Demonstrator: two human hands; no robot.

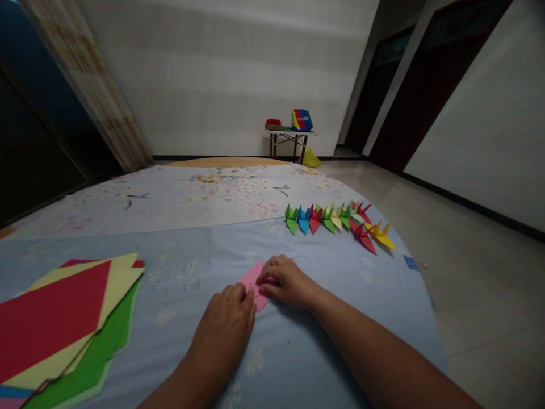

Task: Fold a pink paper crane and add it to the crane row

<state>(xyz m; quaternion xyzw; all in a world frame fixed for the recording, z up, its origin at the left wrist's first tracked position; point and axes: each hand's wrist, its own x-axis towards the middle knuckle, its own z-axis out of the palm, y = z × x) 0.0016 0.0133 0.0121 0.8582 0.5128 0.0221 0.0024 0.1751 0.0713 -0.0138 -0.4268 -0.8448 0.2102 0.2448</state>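
A small folded pink paper (252, 279) lies flat on the light blue cloth (323, 341) of the table. My left hand (225, 326) rests palm down on its near left edge, fingers together. My right hand (286, 281) presses its fingertips on the paper's right side. Most of the pink paper is hidden under both hands. Neither hand lifts it.
A stack of coloured paper sheets (63, 324) lies at the near left. A row of several folded paper cranes (336, 220) sits beyond my right hand. The table edge curves at the right. A small table with a colourful box (301, 120) stands by the far wall.
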